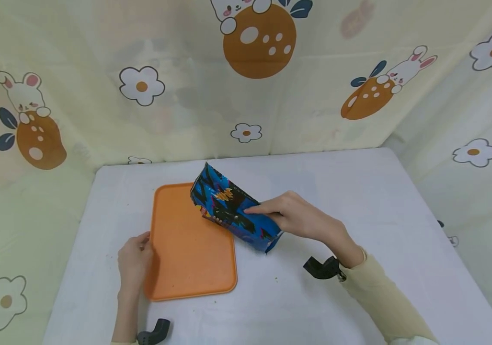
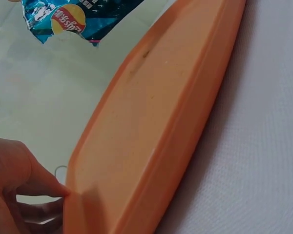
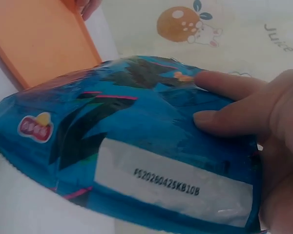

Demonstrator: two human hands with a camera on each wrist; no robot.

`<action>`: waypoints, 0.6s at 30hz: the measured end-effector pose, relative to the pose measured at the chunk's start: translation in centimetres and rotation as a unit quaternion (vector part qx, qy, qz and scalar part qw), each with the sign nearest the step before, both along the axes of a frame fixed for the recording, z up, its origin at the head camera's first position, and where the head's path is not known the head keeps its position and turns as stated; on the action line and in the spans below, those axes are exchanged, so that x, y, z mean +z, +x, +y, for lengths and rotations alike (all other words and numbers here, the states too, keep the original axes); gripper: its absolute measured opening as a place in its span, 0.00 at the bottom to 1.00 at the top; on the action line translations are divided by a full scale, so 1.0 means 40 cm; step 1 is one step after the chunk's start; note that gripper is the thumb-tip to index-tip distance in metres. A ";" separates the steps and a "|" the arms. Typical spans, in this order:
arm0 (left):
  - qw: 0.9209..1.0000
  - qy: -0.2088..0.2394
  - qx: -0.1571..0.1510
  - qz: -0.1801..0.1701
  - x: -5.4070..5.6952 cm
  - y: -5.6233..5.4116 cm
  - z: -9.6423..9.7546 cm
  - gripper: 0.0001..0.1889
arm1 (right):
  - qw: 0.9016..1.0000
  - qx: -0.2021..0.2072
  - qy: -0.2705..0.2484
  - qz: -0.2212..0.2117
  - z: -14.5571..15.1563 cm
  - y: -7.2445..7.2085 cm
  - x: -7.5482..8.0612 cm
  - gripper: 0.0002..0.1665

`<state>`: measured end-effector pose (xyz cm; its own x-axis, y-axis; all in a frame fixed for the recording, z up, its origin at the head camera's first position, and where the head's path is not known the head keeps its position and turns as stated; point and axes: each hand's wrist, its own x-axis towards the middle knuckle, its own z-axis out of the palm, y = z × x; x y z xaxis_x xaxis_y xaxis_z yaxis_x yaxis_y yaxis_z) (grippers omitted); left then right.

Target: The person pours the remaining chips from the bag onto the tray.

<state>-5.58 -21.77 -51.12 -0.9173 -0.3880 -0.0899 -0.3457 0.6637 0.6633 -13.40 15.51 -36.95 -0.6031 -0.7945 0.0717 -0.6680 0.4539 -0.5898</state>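
Note:
A blue chip bag [image 1: 237,211] with a dark pattern slants over the right side of an orange tray [image 1: 185,258]. My right hand [image 1: 295,215] grips its lower right end, with thumb and index finger lying on the foil in the right wrist view. The bag's other end points up and left over the tray and looks ragged in the left wrist view, beside a round yellow and red logo. My left hand [image 1: 135,263] pinches the tray's left rim between thumb and fingers. Small specks lie on the tray's surface [image 2: 132,112].
The white table [image 1: 336,191] carries a few tiny crumbs near the tray. A patterned curtain [image 1: 185,124] hangs behind it and on both sides. Each wrist wears a black camera mount [image 1: 323,268].

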 end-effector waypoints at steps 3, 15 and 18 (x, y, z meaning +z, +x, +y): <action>1.000 -0.008 0.003 0.003 0.004 0.002 -0.003 0.19 | 1.000 0.020 0.009 -0.004 -0.016 -0.004 0.010 0.31; 1.000 -0.014 0.006 0.001 -0.001 -0.006 0.001 0.18 | 0.996 0.053 0.073 0.006 -0.057 -0.008 0.047 0.33; 1.000 -0.012 0.008 -0.008 0.000 -0.006 -0.001 0.18 | 0.994 0.055 0.089 0.010 -0.072 -0.007 0.054 0.32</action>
<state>-5.80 -21.80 -51.12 -0.9095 -0.4045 -0.0956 -0.3669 0.6733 0.6419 -13.68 12.63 -34.77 -0.5116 -0.8568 -0.0648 -0.7304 0.4733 -0.4924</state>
